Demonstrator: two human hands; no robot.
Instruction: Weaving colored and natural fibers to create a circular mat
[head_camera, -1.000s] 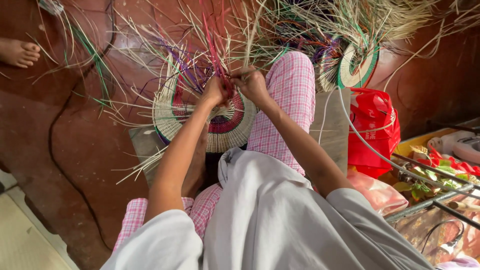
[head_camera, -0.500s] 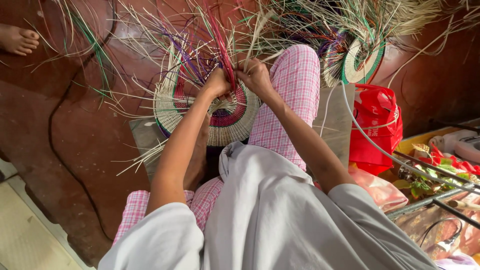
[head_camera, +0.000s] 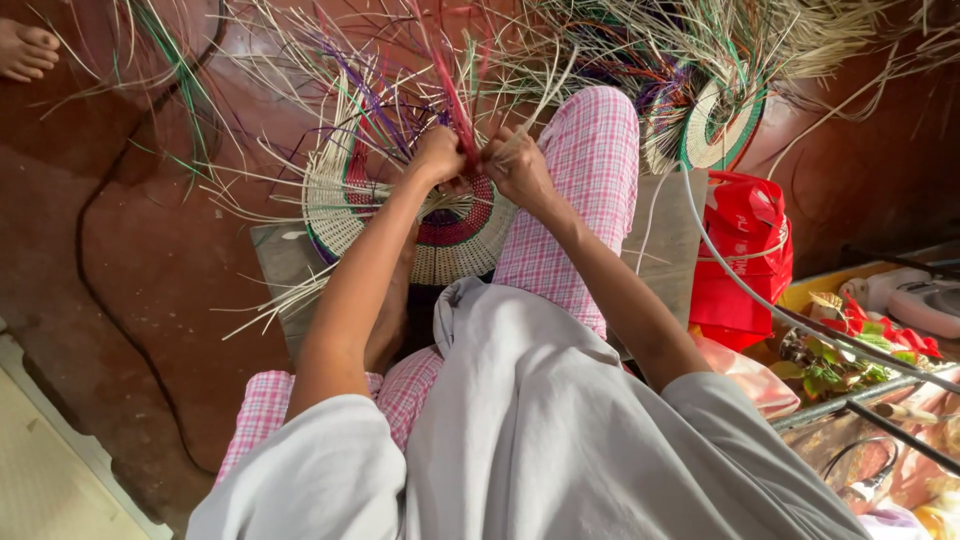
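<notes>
Work piece: I log a round woven disc (head_camera: 440, 235), part finished, propped against the person's raised knee in pink checked trousers (head_camera: 575, 200); all places below are given from this disc.
Done so far: natural-coloured outer rings with red, purple and green bands are woven tight across the whole lower half of the disc that I can see.
Left to do: by my judgement a good deal; many loose strands (head_camera: 400, 90) in straw, purple, green and red fan out unwoven from the disc's upper rim.
Left hand: left hand (head_camera: 438, 155) at the disc's upper rim, fingers curled closed, pinching a red strand (head_camera: 455, 100) that rises straight up from the rim.
Right hand: right hand (head_camera: 518, 168) just beside the left, at the same rim, fingers closed on pale strands; exact grip hidden by the knuckles.
Under the disc: a grey board (head_camera: 285, 270) lying on the red floor (head_camera: 150, 260).
Right of the disc: a second woven disc (head_camera: 718, 128), green-edged, with its own loose strands; below that, a red bag (head_camera: 745, 245).
Far left of the disc: a bare foot of another person (head_camera: 28, 48) on the floor, well apart.
Far right of the disc: clutter of small red and green things; too small to tell.
</notes>
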